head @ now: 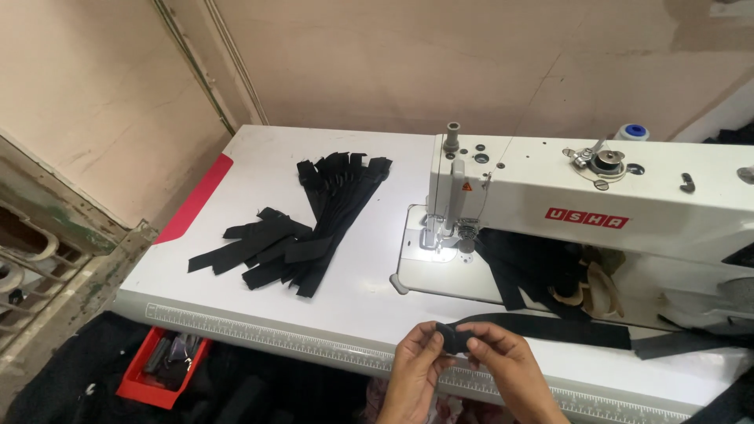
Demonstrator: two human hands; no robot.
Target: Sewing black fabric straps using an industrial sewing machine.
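My left hand (415,363) and my right hand (509,365) meet at the table's front edge, both pinching the folded end of a long black fabric strip (565,328). The strip runs right along the table edge, under the white sewing machine (581,200). The lit needle area (441,235) lies just beyond my hands. A fan-shaped pile of finished black strips (318,224) lies on the white table (259,157) to the left, apart from both hands.
More black fabric (526,263) is bunched under the machine arm. A red tray (161,367) with small items hangs below the table's left front. A ruler scale (267,334) runs along the front edge. A plastered wall stands behind.
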